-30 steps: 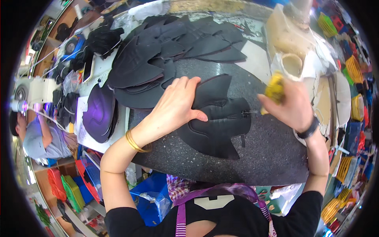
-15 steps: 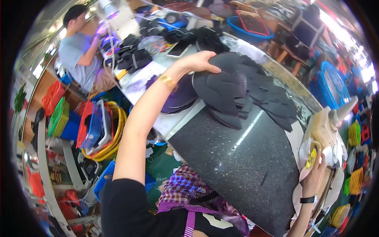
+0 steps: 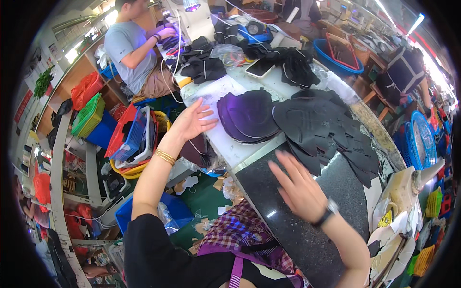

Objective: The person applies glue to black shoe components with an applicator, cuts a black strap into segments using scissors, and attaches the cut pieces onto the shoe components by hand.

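Note:
My left hand is open with nothing in it, its fingers apart, at the left of a neat stack of dark rounded sheet pieces lit purple on one side. My right hand, a little blurred, hangs over the black speckled slab. Its fingers are spread and it holds nothing. Just beyond its fingertips lies a fanned-out pile of black cut pieces with curved edges and moulded lines. This pile touches the neat stack and overlaps the slab's far part.
A phone and bundled black pieces lie farther back. At right stands a beige machine part with a horn, a yellow-labelled roll beside it. A co-worker sits far left. Baskets and a blue bin stand left.
My left hand has let go of the fanned pieces and moved left, past the neat stack. My right hand has left the yellow-labelled roll and come over the slab. The view has shifted.

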The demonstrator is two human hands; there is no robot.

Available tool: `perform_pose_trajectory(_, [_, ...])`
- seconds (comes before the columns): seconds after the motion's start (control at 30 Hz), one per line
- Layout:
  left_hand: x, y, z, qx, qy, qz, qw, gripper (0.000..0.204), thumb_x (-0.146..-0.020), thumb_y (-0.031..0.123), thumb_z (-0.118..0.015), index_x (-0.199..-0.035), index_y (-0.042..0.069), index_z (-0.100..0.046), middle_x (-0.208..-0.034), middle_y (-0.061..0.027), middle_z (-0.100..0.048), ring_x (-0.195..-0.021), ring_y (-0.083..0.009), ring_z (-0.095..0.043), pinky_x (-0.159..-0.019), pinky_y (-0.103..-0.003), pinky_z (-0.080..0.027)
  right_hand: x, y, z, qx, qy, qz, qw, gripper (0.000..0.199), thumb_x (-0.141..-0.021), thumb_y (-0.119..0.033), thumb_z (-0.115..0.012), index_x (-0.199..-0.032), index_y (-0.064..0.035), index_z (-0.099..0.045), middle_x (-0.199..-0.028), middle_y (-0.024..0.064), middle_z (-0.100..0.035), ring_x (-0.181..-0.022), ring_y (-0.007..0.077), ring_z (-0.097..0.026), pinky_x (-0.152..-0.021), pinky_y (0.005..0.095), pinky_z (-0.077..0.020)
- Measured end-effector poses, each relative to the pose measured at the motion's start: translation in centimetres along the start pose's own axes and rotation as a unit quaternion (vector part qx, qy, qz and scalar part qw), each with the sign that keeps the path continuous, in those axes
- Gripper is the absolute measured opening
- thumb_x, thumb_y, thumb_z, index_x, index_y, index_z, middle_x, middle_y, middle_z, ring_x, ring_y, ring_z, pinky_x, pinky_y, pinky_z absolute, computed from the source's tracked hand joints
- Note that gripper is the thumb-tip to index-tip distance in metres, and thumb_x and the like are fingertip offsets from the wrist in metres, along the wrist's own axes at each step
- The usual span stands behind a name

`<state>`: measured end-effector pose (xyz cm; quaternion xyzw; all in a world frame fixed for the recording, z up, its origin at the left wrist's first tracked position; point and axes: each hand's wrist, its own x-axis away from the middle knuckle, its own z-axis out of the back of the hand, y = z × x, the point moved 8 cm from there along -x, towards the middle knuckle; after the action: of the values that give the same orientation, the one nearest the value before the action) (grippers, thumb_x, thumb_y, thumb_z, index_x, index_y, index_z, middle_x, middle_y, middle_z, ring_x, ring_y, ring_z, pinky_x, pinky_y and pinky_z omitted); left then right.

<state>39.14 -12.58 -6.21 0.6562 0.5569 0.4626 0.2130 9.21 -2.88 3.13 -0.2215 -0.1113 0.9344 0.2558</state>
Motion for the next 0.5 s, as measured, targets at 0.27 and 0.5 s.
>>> perform_pose_trajectory(0.27, [-4.4,-1.3,0.4,0.036,0.0,0.062,0.997,0.047,-0.086,0.026,-0.06,-0.116,-0.003,-0.039,-0.114,-0.0185,-0.045,-0.092,-0.0286,-0.053,-0.08,-0.038,-0.05,-8.5,4.1,-8.4,0.311,0.079,0.054,0.946,0.043,-0.082,-0.015,-0.045,-0.124,-0.0041,-0.048,-0.125,0.0218,-0.047,-0.117,0.0363,-0.045,-0.101,0.0445,-0.0317])
perform_pose_trajectory(0.5, [-2.8,0.3,-6.4,-0.218,-0.016,-0.033,0.975,0.042,-0.08,0.027,-0.068,-0.111,0.004,-0.053,-0.1,-0.0048,-0.06,-0.088,-0.0152,-0.056,-0.075,-0.025,-0.045,-8.4,4.1,-8.2,0.324,0.116,0.002,0.939,0.044,-0.082,-0.016,-0.044,-0.125,-0.0034,-0.046,-0.127,0.0222,-0.045,-0.116,0.037,-0.045,-0.097,0.0436,-0.0362])
